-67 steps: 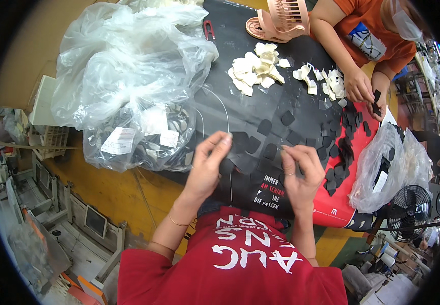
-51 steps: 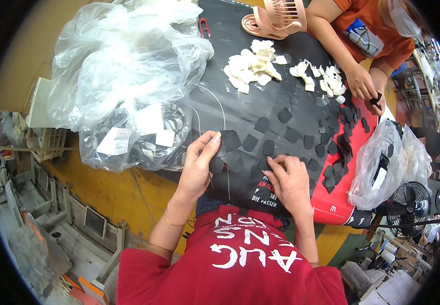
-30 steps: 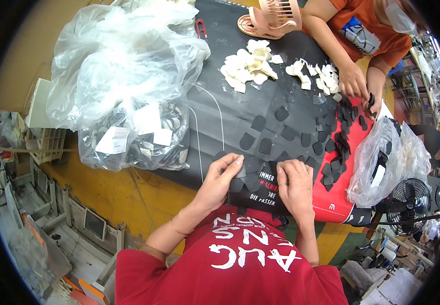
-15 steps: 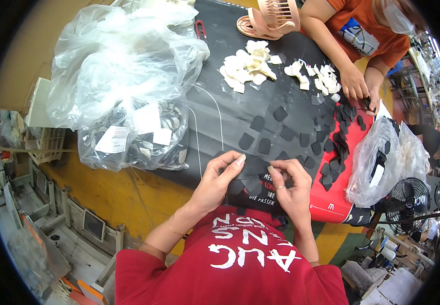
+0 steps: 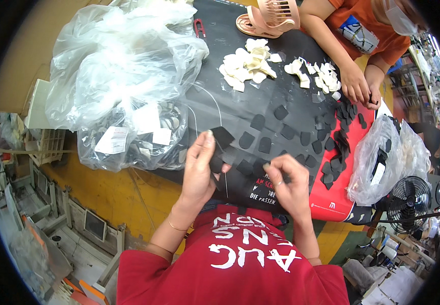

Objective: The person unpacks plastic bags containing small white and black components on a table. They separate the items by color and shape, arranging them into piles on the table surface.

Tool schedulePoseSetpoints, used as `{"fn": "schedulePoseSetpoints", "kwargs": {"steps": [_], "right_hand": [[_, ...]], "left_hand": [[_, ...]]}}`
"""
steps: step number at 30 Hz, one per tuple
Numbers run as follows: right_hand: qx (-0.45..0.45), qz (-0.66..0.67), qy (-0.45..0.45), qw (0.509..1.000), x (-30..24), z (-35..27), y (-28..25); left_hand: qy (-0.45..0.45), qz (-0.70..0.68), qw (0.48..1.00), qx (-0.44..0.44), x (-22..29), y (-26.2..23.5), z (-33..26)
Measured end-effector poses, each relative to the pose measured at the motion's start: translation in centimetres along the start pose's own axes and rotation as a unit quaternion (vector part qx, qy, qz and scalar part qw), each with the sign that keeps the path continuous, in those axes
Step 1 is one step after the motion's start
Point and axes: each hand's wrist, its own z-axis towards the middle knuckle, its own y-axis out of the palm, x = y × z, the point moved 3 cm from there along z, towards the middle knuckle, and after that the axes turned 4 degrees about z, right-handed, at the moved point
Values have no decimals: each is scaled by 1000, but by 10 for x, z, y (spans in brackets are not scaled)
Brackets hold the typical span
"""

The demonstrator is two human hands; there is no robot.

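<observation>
Black fabric pieces (image 5: pixel 223 137), cut with one rounded end, are gripped in my left hand (image 5: pixel 198 170), thumb on top and fingers beneath. My right hand (image 5: pixel 290 183) hovers over the table's near edge with its fingers curled together. A dark piece shows by its fingertips, and I cannot make out whether they hold it. More black pieces (image 5: pixel 264 145) lie spread on the black table cover (image 5: pixel 199 109) just beyond my hands. A thin white cord (image 5: pixel 219 107) runs over the cover and passes behind the pieces in my left hand.
A large clear plastic bag (image 5: pixel 123 66) of pieces fills the left side. White pieces (image 5: pixel 248 63) lie in piles farther back, near a peach-coloured basket (image 5: pixel 278 20). At the right, a co-worker's hands (image 5: pixel 365 94) are beside a red sheet (image 5: pixel 326 195), a plastic bag (image 5: pixel 375 162) and a fan (image 5: pixel 408 198).
My left hand has moved left and turned upward, carrying black pieces away from my right hand. My right hand has curled its fingers and stayed near the same place.
</observation>
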Motion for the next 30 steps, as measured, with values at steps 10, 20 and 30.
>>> {"fn": "schedulePoseSetpoints", "kwargs": {"steps": [10,20,30], "right_hand": [[6,-241,-30,970,14,73,30],[-108,166,85,976,0,27,26],[-12,410,272,870,29,-12,30]], "left_hand": [[38,54,998,11,15,-2,-6],[-1,30,999,-15,-9,7,1],[268,-54,953,129,45,-18,-3]]}}
